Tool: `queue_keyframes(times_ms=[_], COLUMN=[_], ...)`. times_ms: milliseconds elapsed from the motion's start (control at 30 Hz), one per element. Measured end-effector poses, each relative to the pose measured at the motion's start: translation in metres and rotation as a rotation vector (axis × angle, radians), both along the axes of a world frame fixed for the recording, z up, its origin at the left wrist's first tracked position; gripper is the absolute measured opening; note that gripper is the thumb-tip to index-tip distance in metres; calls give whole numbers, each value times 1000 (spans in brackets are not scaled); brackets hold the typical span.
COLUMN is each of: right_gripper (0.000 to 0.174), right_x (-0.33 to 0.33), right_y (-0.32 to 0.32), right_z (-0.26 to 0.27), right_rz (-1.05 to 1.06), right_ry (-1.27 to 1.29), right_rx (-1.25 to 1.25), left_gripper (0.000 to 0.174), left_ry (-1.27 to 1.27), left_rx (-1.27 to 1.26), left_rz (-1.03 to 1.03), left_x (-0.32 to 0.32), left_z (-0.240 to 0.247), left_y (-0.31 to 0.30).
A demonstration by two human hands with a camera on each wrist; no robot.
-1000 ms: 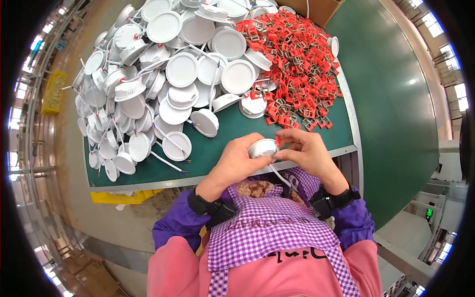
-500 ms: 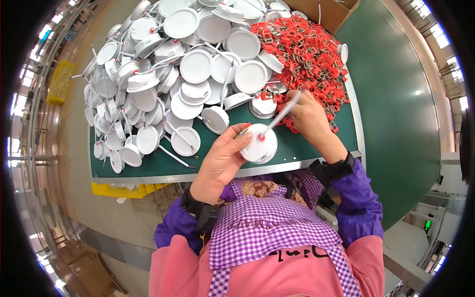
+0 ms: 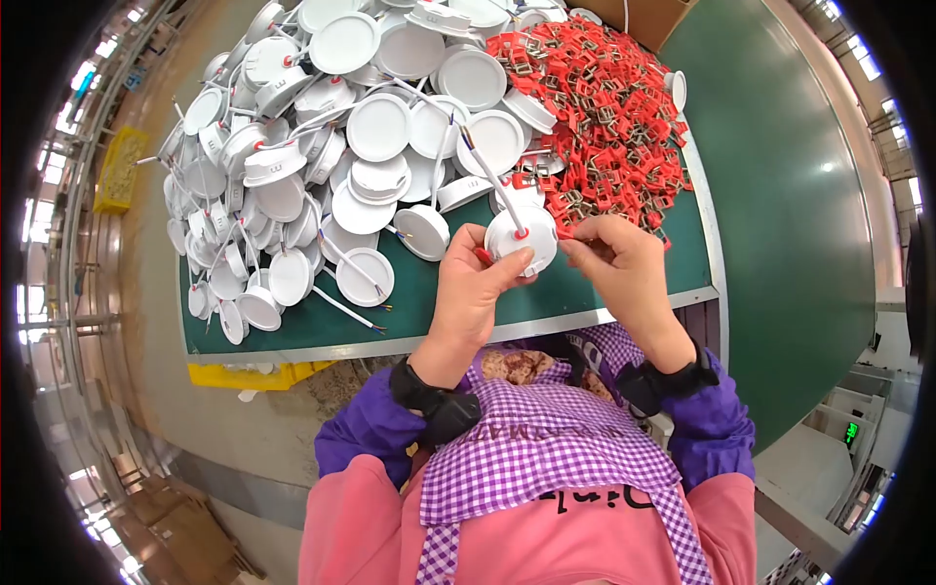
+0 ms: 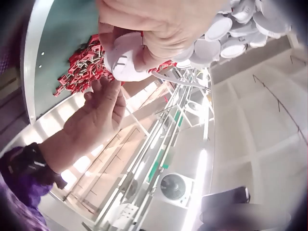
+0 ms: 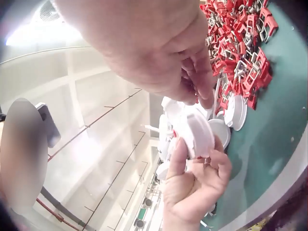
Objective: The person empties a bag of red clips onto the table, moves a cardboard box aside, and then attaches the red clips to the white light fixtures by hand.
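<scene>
My left hand [image 3: 463,302] grips a round white downlight [image 3: 507,246] over the front of the table, thumb on its back face. The downlight's white cable [image 3: 495,180] leaves a red grommet and points up toward the heap. Another red bit shows at the left rim, partly covered by the left fingers. At the right rim, my right hand [image 3: 629,273] pinches a small red clip [image 3: 565,233] between thumb and forefinger. In the left wrist view, the right fingertips come right up to the housing [image 4: 127,62]. The right wrist view shows left fingers around the housing's edge.
A large heap of white downlights [image 3: 378,127] with loose cables covers the table's left and middle. Beside it lies a pile of red clips with metal springs [image 3: 609,127]. A cardboard box [image 3: 648,18] stands behind. The table's metal front edge [image 3: 390,349] runs just before the person.
Half a second ago the right hand was at the clip pile's edge; now it is back at the downlight's rim with a red clip. The downlight has turned, its cable swinging to the upper left.
</scene>
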State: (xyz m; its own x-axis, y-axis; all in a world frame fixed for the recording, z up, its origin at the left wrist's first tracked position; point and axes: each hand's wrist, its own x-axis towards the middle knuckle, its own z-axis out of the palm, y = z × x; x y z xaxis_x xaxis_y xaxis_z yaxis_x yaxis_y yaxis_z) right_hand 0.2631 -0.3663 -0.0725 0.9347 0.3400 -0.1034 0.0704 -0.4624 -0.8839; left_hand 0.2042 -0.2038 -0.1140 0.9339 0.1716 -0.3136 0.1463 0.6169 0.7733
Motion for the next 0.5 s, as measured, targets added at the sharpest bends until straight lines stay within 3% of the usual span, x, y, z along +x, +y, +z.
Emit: queue_keyframes(times_ms=[67,233,500], right_gripper=[16,16,12], right_x=[-6,-13,-13], right_y=[5,5,10], right_z=[-2,-10,-11], right_rz=[13,-62,-15], right_ry=[-256,-169,-376], right_rx=[89,173,56], left_gripper=[28,27,25], left_ry=[-30,-94,-251], left_rx=[27,88,244], left_rz=[9,57,78], left_x=[1,-1,-3], left_z=[-1,-4,-8], left_y=[-1,-4,-10])
